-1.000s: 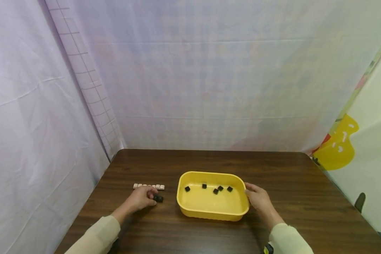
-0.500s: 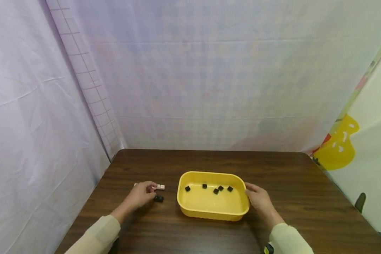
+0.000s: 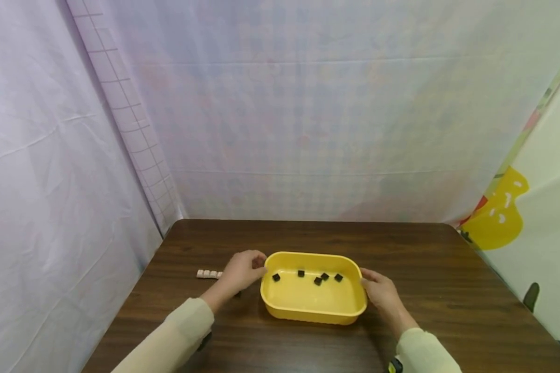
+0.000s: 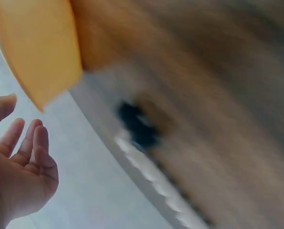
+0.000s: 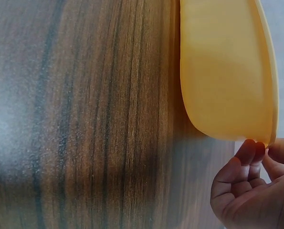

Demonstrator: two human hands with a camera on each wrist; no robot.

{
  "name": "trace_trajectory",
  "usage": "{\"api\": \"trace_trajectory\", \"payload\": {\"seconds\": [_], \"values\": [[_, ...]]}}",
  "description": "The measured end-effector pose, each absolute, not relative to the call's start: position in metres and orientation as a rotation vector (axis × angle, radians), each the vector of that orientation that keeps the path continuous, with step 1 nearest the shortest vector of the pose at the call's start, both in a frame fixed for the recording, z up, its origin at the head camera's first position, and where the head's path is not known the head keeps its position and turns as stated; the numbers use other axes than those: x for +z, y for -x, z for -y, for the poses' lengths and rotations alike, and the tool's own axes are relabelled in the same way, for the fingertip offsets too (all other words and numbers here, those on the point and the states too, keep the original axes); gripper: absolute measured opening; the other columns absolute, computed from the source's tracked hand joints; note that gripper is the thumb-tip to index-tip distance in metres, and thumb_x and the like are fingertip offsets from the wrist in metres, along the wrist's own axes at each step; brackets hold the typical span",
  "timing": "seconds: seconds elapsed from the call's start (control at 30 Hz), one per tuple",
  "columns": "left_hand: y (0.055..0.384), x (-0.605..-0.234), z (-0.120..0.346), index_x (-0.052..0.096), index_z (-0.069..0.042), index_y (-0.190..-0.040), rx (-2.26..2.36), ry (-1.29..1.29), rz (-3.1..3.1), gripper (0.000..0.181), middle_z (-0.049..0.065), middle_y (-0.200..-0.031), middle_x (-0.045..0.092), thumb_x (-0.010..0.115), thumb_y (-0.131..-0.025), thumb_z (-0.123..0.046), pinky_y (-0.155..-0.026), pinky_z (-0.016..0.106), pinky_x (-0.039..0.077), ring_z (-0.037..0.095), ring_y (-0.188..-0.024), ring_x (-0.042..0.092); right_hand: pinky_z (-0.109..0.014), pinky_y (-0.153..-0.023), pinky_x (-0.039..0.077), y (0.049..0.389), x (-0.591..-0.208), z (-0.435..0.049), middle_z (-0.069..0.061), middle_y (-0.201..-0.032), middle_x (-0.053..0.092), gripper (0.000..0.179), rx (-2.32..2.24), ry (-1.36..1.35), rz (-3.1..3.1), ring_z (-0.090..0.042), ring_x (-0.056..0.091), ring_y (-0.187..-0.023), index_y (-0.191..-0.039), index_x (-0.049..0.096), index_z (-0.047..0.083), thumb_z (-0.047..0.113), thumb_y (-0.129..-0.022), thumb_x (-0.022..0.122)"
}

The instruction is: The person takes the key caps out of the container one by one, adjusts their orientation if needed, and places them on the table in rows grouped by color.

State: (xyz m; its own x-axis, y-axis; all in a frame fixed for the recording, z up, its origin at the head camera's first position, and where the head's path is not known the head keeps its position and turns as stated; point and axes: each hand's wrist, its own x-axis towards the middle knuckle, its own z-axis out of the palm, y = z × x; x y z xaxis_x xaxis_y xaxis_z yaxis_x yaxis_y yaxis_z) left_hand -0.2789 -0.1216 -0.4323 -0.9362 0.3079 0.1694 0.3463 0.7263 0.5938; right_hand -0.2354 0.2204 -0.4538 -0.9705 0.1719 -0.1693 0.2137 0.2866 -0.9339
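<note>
A yellow plastic basin (image 3: 312, 313) stands on the table with several small black keycap-like pieces (image 3: 318, 281) lying inside. My right hand (image 3: 383, 295) pinches its right rim between thumb and fingers, as the right wrist view also shows. At the basin's left rim is my left hand (image 3: 239, 270); in the left wrist view its fingers are loosely bent, thumb apart, with nothing between them. Dark pieces (image 4: 138, 126) lie blurred on the table below that hand, mostly hidden by it in the head view. Behind the left wrist runs a row of small white keycap-like pieces (image 3: 207, 274), partly covered.
The brown wood-grain table (image 3: 420, 259) extends round the basin on all sides. White curtains (image 3: 280, 129) hang behind it and to the left. On the right is a pale cloth (image 3: 541, 238) printed with a yellow figure.
My left hand has moved from beside the black pieces and white row, rightward to the basin's left rim. The right hand and basin have stayed in place.
</note>
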Motion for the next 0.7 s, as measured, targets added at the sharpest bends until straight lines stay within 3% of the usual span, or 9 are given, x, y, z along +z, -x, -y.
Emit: {"api": "trace_trajectory", "payload": {"seconds": [0.2,0.33,0.47,0.57,0.7], "values": [[0.282,-0.431,0.09,0.07,-0.008,-0.118,-0.714,0.691,2.863,0.031,0.007,-0.106,0.069,0.075,-0.09,-0.021,-0.08,0.042,0.051,0.023,-0.095,0.062,-0.028,-0.074,0.053,0.236,-0.454,-0.22,-0.035,-0.138,0.047,0.044,-1.789,-0.374,-2.509,-0.028,0.062,-0.101,-0.142,0.045,-0.01,0.008,-0.102,0.045],[0.285,-0.437,0.08,0.073,-0.014,-0.115,-0.476,0.706,2.844,0.03,0.002,-0.107,0.07,0.077,-0.087,-0.024,-0.082,0.042,0.045,0.022,-0.095,0.059,-0.028,-0.073,0.053,0.235,-0.455,-0.219,-0.035,-0.137,0.048,0.044,-1.793,-0.375,-2.51,-0.027,0.062,-0.099,-0.142,0.045,-0.01,0.008,-0.102,0.045],[0.288,-0.444,0.077,0.074,-0.02,-0.115,-0.255,0.693,2.82,0.032,-0.004,-0.108,0.071,0.08,-0.085,-0.027,-0.093,0.047,0.038,0.021,-0.1,0.057,-0.028,-0.071,0.053,0.235,-0.455,-0.219,-0.035,-0.134,0.05,0.044,-1.803,-0.373,-2.507,-0.025,0.063,-0.094,-0.142,0.045,-0.01,0.008,-0.101,0.046],[0.291,-0.447,0.076,0.074,-0.024,-0.116,-0.144,0.703,2.826,0.032,-0.009,-0.104,0.072,0.08,-0.085,-0.027,-0.11,0.058,0.023,0.021,-0.106,0.057,-0.027,-0.071,0.053,0.235,-0.455,-0.219,-0.035,-0.135,0.049,0.044,-1.804,-0.374,-2.507,-0.024,0.063,-0.092,-0.142,0.045,-0.01,0.008,-0.101,0.046],[0.295,-0.446,0.07,0.073,-0.026,-0.117,-0.01,0.715,2.89,0.033,-0.012,-0.103,0.073,0.079,-0.084,-0.027,-0.115,0.063,0.001,0.022,-0.111,0.057,-0.028,-0.07,0.053,0.234,-0.455,-0.221,-0.036,-0.135,0.048,0.044,-1.83,-0.376,-2.494,-0.022,0.063,-0.09,-0.142,0.045,-0.011,0.007,-0.101,0.046]]}}
